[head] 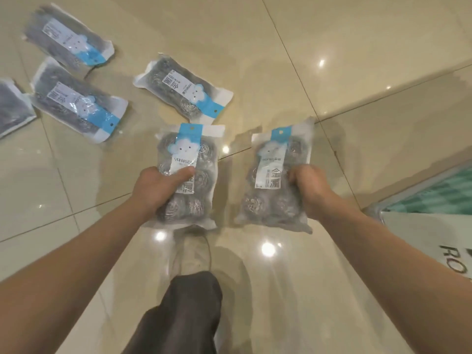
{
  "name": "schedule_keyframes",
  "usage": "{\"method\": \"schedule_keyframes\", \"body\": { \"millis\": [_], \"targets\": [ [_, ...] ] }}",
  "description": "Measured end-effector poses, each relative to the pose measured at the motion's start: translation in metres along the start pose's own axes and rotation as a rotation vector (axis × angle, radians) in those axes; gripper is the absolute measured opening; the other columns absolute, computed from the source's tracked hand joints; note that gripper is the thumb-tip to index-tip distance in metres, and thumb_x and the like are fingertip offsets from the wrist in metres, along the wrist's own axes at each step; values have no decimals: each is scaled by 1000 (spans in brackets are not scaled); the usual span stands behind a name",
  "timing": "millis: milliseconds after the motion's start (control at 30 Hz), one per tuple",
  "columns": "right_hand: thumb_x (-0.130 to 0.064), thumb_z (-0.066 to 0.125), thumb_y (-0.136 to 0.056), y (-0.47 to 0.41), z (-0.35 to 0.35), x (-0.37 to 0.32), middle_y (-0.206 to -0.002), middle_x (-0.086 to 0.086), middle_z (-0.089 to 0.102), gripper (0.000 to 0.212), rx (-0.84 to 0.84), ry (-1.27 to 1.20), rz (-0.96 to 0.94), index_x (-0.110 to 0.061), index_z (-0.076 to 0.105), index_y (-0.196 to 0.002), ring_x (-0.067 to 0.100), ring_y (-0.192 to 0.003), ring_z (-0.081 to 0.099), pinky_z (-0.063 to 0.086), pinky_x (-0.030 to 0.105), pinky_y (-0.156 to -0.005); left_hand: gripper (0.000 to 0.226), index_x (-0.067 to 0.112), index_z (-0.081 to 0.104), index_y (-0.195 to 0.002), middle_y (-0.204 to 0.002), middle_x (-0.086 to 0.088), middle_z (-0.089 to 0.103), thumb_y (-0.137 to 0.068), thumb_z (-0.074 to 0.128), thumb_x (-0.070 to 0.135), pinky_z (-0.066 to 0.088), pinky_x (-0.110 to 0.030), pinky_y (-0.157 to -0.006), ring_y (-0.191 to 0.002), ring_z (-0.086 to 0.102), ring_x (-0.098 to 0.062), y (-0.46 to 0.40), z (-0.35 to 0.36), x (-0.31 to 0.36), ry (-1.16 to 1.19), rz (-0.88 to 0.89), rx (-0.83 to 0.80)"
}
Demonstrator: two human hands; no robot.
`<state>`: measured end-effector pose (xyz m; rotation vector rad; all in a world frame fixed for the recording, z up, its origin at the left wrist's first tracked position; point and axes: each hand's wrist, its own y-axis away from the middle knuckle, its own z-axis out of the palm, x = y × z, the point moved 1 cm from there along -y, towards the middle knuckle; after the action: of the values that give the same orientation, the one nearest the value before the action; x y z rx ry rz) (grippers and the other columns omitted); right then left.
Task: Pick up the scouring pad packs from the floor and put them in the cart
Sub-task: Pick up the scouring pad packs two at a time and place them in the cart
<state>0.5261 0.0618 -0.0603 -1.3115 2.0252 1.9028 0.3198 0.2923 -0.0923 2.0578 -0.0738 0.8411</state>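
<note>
My left hand [159, 186] grips a clear pack of steel scouring pads [196, 159] by its left edge, thumb across the white label. My right hand [310, 189] holds a second such pack [270, 185] by its right edge. Both packs are lifted above the glossy tiles, blue header tabs pointing away from me. A third pack [182, 92] lies flat on the floor just beyond them. Two more packs [69, 38] [79, 106] lie at the upper left, and part of another pack [11, 107] shows at the left edge. No cart is recognisable in view.
The floor is shiny beige tile [332, 60] with light reflections. A green patterned mat with a grey border [439, 192] and a white printed sheet [434, 244] lie at the right edge. My own trouser leg [184, 310] and shoe [190, 254] are below the held packs.
</note>
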Motion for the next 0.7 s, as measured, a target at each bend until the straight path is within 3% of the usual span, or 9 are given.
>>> {"method": "schedule_keyframes", "body": {
  "millis": [67,133,200,233,333,400,500,633,700],
  "targets": [
    [-10,57,-51,49,3,-23,-100,21,57,52,-148,-206,99,-6,58,-103,48,-96,67,56,56,-93,39,19,79,-89,-80,4,80,-69,88,52,60,-33,-76,-75,78,-15,46,-23,27,60,-5,-5],
    [-20,57,-73,111,3,-59,-96,22,65,32,-280,-303,114,-5,62,-100,38,-88,71,61,46,-86,33,19,79,-88,-76,7,80,-74,87,49,56,-28,-69,-68,77,-10,100,-53,61,82,-22,-21],
    [-36,59,-96,173,0,-102,-109,17,76,38,-369,-224,75,-7,69,-118,32,-92,76,63,42,-82,32,19,79,-90,-78,6,80,-80,82,48,55,-26,-66,-69,77,-10,160,-91,99,122,-28,-42],
    [-42,66,-96,208,-4,-126,-116,15,75,44,-364,-135,30,-12,64,-128,29,-96,78,63,42,-81,33,18,78,-93,-80,4,81,-83,79,50,55,-25,-65,-70,77,-11,194,-114,122,148,-32,-43],
    [-31,81,-86,305,-14,-203,-115,9,74,54,-302,81,-115,-16,54,-130,17,-86,80,64,33,-65,41,14,76,-98,-84,-2,80,-91,65,53,56,-26,-62,-72,76,-11,286,-180,192,201,-44,10],
    [-22,86,-82,369,-20,-252,-117,14,75,58,-327,148,-130,-9,56,-130,27,-95,79,66,42,-75,50,9,76,-100,-89,-14,79,-92,56,54,61,-37,-75,-78,76,-20,345,-223,235,210,-46,44],
    [-14,82,-86,449,-31,-315,-117,17,75,53,-331,142,-162,-5,53,-130,31,-98,78,63,50,-86,51,10,74,-99,-89,-9,80,-86,52,54,59,-50,-88,-86,76,-28,418,-275,285,257,5,100],
    [-14,67,-100,532,-45,-365,-99,7,80,33,-347,96,-272,-6,59,-131,18,-81,79,63,32,-63,39,17,73,-102,-93,1,80,-93,56,51,58,-38,-88,-89,75,-17,502,-317,330,337,76,180],
    [-14,62,-103,567,-46,-380,-108,7,79,32,-343,75,-365,-8,58,-134,22,-91,79,62,32,-64,40,16,73,-105,-94,3,79,-96,55,51,54,-31,-79,-90,74,-14,542,-332,341,357,124,222]
  ]
}}
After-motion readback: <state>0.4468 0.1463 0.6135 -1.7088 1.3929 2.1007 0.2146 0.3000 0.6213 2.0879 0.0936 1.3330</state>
